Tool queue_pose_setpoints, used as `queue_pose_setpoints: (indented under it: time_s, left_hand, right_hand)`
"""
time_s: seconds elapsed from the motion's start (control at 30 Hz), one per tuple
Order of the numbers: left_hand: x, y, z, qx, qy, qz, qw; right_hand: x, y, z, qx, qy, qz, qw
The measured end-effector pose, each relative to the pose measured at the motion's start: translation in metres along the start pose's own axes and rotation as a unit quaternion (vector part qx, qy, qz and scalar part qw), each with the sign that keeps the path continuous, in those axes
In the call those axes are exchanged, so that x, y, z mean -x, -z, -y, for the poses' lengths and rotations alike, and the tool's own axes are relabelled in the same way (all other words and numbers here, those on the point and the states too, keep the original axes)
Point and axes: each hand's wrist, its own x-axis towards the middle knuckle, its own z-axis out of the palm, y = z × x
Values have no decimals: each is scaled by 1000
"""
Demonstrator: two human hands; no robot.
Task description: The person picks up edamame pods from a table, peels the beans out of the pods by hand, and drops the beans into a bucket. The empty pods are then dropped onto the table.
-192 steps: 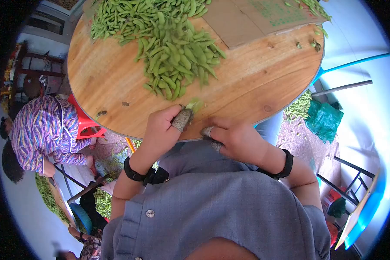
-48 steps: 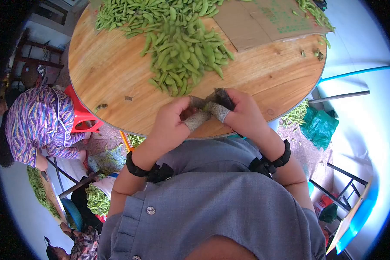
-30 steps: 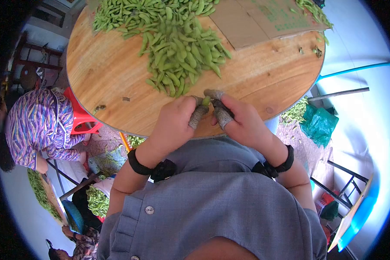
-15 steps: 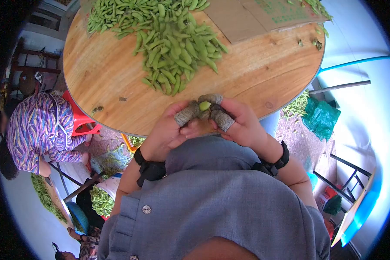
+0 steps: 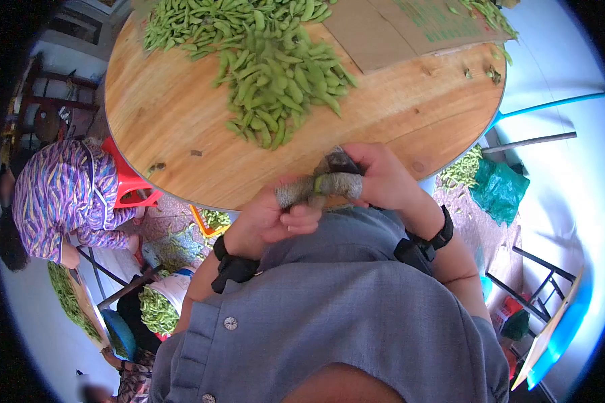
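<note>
Close to the table's near edge, my left hand (image 5: 265,213) and my right hand (image 5: 386,180) meet fingertip to fingertip. Grey wrappings cover the thumbs and forefingers of both. A small green edamame pod (image 5: 318,184) is pinched between them, mostly hidden by the wrapped fingers. Just beyond my hands, a heap of edamame pods (image 5: 275,84) spreads over the round wooden table (image 5: 181,121).
A flattened cardboard sheet (image 5: 376,40) lies at the table's far right. On the left, a person in a patterned top (image 5: 54,195) sits on a red stool (image 5: 131,181). A white bucket of pods (image 5: 175,289) and a green plastic bag (image 5: 501,188) stand on the floor.
My right hand has turned, bringing its wrapped fingers over the pod, so less green shows. The left fingers have curled in more. The view has shifted slightly.
</note>
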Motion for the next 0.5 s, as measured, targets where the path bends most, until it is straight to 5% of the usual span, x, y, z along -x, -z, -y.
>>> queue_pose_setpoints:
  time_s: [0.1, 0.17, 0.2, 0.27, 0.37, 0.5]
  left_hand:
    - [5, -8, 3, 88, 72, 79, 990]
    - [5, -8, 5, 37, 34, 64, 997]
    - [4, -9, 4, 37, 33, 67, 997]
    - [4, -11, -1, -203, -40, -128, 970]
    - [4, -1, -9, -286, -29, -114, 951]
    - [10, 4, -8, -117, -17, -50, 992]
  right_hand:
    - [1, -1, 5, -62, -3, 78, 995]
    - [-1, -7, -4, -9, 158, 29, 987]
    - [1, -7, 2, -6, 157, 30, 987]
    - [7, -8, 17, 326, 137, -49, 934]
    - [7, -19, 8, 472, 154, -91, 863]
    - [7, -20, 7, 393, 164, -95, 900]
